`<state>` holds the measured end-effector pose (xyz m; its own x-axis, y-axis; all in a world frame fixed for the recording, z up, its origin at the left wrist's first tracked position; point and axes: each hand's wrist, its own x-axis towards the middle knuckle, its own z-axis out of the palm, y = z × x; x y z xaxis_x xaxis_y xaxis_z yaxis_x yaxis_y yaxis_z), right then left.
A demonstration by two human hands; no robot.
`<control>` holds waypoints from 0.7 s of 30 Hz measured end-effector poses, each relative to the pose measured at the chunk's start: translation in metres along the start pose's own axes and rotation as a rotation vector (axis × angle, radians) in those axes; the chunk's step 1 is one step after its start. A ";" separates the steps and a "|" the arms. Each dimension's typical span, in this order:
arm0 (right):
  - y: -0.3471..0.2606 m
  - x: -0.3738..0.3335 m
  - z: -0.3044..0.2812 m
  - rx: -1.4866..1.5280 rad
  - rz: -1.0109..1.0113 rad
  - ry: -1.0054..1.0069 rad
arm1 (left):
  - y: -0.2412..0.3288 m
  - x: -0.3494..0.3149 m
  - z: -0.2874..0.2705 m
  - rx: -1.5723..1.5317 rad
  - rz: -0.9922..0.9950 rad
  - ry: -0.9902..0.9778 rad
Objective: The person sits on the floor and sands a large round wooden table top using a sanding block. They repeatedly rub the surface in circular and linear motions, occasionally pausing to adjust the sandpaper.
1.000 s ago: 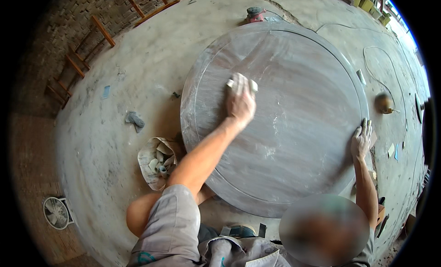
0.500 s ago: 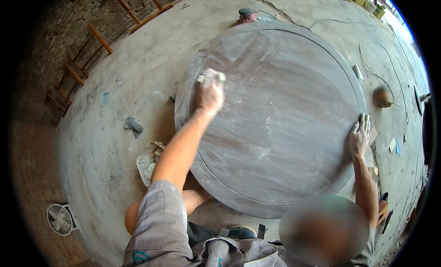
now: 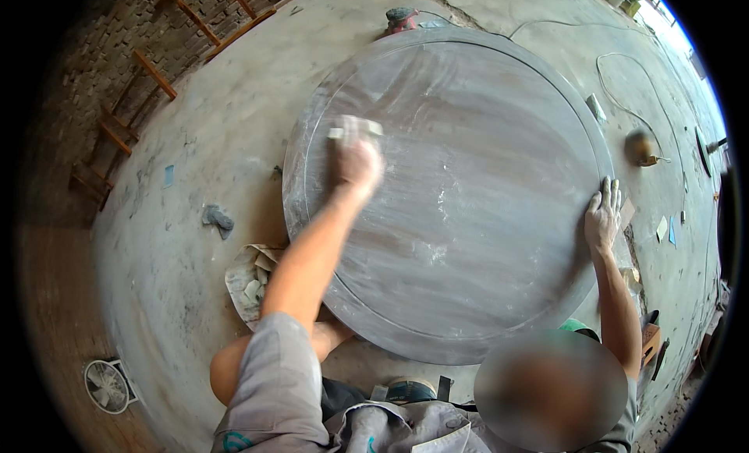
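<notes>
A large round grey tabletop (image 3: 468,196), streaked with brown and white dust, lies before me with a groove running near its rim. My left hand (image 3: 360,161) is closed over a pale sanding block (image 3: 374,129), pressing it on the upper left of the surface. The block's ends show on both sides of my fingers, and the hand is slightly blurred. At the right rim, my right hand (image 3: 602,217) rests flat with its fingers stretched out. Both hands are coated with whitish dust.
On the concrete floor, a power tool (image 3: 401,19) with a cord sits behind the tabletop. A grey cloth (image 3: 218,219) and an open sack (image 3: 251,285) lie left. A round brownish object (image 3: 641,149) stands right. Bottom left is a fan (image 3: 107,387); wooden frames (image 3: 154,73) lean at the wall.
My left hand has shifted only slightly over the tabletop with the block still under it. My right hand stays on the rim. The whole view has moved a little.
</notes>
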<state>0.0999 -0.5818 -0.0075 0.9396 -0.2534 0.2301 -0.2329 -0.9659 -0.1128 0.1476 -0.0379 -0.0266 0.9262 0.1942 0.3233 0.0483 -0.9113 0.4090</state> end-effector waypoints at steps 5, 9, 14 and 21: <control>0.021 0.001 -0.005 -0.030 0.015 0.002 | 0.043 0.000 -0.012 -0.039 0.442 -0.397; -0.001 0.002 -0.004 0.005 0.012 0.002 | -0.028 0.013 -0.034 -0.028 -0.031 -0.164; 0.002 0.001 -0.001 0.001 -0.013 0.022 | 0.110 -0.035 0.025 -0.050 0.437 -0.048; -0.002 -0.002 -0.003 0.007 -0.003 0.022 | -0.002 0.010 -0.010 -0.003 0.203 -0.063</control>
<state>0.0976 -0.5795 -0.0045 0.9346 -0.2517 0.2514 -0.2284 -0.9663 -0.1184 0.1527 -0.0304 -0.0161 0.9385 -0.0166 0.3449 -0.1428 -0.9282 0.3437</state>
